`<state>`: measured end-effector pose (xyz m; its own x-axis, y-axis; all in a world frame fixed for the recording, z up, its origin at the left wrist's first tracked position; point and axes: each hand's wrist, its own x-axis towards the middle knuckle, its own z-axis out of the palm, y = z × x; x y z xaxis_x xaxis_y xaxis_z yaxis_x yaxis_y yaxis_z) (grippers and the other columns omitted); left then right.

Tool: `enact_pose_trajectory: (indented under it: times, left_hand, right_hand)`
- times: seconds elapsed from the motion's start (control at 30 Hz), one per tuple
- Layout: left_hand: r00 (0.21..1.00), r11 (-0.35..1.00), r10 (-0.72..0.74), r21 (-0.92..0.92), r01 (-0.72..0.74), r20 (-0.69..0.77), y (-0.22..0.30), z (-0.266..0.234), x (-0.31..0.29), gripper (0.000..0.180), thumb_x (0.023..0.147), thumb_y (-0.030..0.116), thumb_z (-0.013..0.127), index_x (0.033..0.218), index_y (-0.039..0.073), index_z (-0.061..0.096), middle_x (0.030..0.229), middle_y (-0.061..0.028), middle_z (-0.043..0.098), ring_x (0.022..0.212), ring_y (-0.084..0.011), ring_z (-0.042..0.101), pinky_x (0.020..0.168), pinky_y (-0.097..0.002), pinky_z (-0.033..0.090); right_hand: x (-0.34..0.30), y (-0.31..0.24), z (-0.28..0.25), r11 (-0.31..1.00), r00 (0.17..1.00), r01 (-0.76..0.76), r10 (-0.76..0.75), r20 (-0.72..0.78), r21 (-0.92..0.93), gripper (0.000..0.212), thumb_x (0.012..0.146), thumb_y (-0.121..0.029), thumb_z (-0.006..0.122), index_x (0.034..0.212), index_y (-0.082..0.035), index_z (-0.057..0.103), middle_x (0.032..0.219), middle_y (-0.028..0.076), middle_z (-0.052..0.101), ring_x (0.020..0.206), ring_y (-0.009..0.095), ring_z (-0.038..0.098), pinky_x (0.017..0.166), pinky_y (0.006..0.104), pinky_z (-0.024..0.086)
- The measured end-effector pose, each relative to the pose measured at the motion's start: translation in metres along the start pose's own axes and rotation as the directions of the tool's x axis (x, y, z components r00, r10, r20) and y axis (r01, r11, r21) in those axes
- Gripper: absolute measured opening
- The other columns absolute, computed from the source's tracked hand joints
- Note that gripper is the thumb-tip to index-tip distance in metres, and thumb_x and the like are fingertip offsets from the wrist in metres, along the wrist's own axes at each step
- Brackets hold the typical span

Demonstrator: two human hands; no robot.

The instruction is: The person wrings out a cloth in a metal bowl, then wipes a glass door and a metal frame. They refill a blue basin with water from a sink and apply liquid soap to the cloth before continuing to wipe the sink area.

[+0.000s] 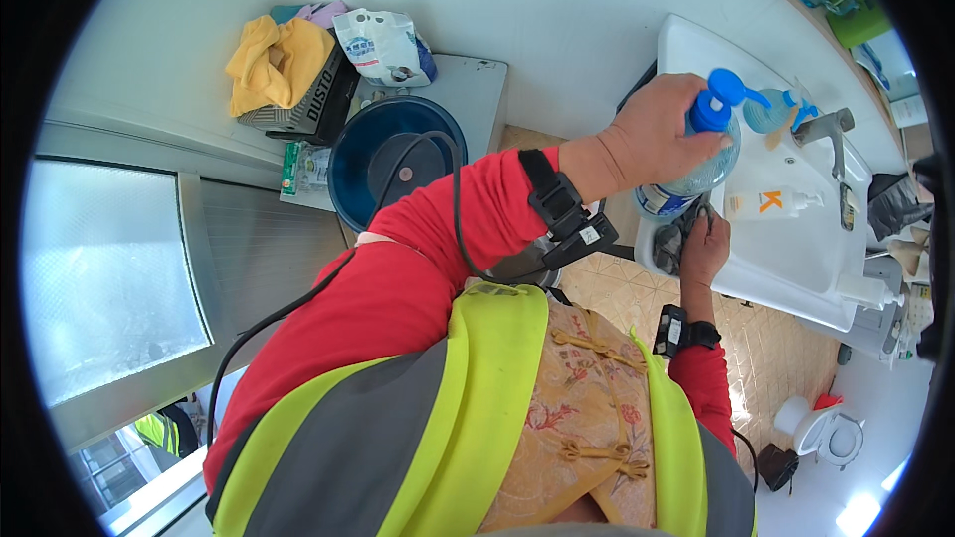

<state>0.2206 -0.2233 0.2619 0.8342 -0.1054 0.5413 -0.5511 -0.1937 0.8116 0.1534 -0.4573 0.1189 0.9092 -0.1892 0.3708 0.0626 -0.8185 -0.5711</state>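
Clamping its fingers round a clear, blue-pumped plastic bottle [708,177], the left hand [652,134] seemingly steadies it at the edge of the glossy white sink [786,264]; the right hand [704,251] closes its fingers on crumpled dark-grey cloth [669,246] by the base.

Washbasin [786,264]: crowded along its left edge, open toward its lower right
At the washbasin's left edge, the large pump bottle [694,185], left grip [655,131], right grip [704,251] and dark cloth [670,247] bar the way; a white pump bottle [754,206] occupies its middle, the tap [834,125] juts over its right side. A hand could pass over its lower right part.
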Motion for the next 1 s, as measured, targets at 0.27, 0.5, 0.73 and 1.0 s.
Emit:
enact_pose_trajectory:
  times: [0.27, 0.5, 0.73, 1.0]
  left_hand:
    - [0.923, 0.939, -0.252, -0.304, 0.161, -0.291, -0.103, -0.094, 0.012, 0.033, 0.080, 0.024, 0.075, 0.100, 0.002, 0.059, 0.087, -0.0065, 0.066, 0.080, -0.0153, 0.061, 0.075, -0.0293, 0.049]
    - [0.925, 0.856, -0.155, 0.419, 0.301, -0.348, -0.215, -0.196, 0.013, 0.038, 0.076, 0.030, 0.075, 0.097, 0.003, 0.059, 0.083, -0.0132, 0.066, 0.077, -0.0288, 0.064, 0.072, -0.0361, 0.051]
    - [0.855, 0.639, -0.455, 0.578, 0.508, -0.248, -0.338, -0.258, 0.000, 0.043, 0.079, 0.032, 0.074, 0.112, 0.008, 0.060, 0.096, -0.0095, 0.068, 0.091, -0.0274, 0.065, 0.085, -0.0353, 0.050]
    - [0.879, 0.701, -0.349, 0.531, 0.476, -0.326, -0.408, -0.278, -0.028, 0.043, 0.074, 0.032, 0.076, 0.107, 0.008, 0.061, 0.093, -0.0151, 0.068, 0.089, -0.0361, 0.064, 0.078, -0.0411, 0.051]
  right_hand:
    - [-0.017, -0.021, -0.001, 0.976, 0.986, 0.157, -0.148, 0.070, -0.153, 0.020, 0.090, -0.016, 0.054, 0.098, -0.001, 0.063, 0.100, 0.015, 0.062, 0.098, 0.035, 0.055, 0.089, 0.0431, 0.043]
    - [-0.021, -0.025, 0.000, 0.986, 0.994, 0.085, -0.074, 0.085, -0.140, 0.020, 0.091, -0.014, 0.053, 0.104, -0.001, 0.061, 0.103, 0.015, 0.060, 0.102, 0.033, 0.053, 0.092, 0.0407, 0.041]
    - [-0.025, -0.032, -0.001, 0.992, 0.997, 0.023, -0.014, 0.074, -0.122, 0.019, 0.090, -0.010, 0.053, 0.104, 0.000, 0.062, 0.105, 0.014, 0.061, 0.102, 0.031, 0.054, 0.093, 0.0396, 0.041]
    - [-0.024, -0.036, 0.001, 0.984, 0.997, 0.012, 0.002, 0.080, -0.179, 0.019, 0.091, -0.009, 0.052, 0.105, 0.000, 0.062, 0.105, 0.014, 0.061, 0.102, 0.031, 0.054, 0.091, 0.0392, 0.043]
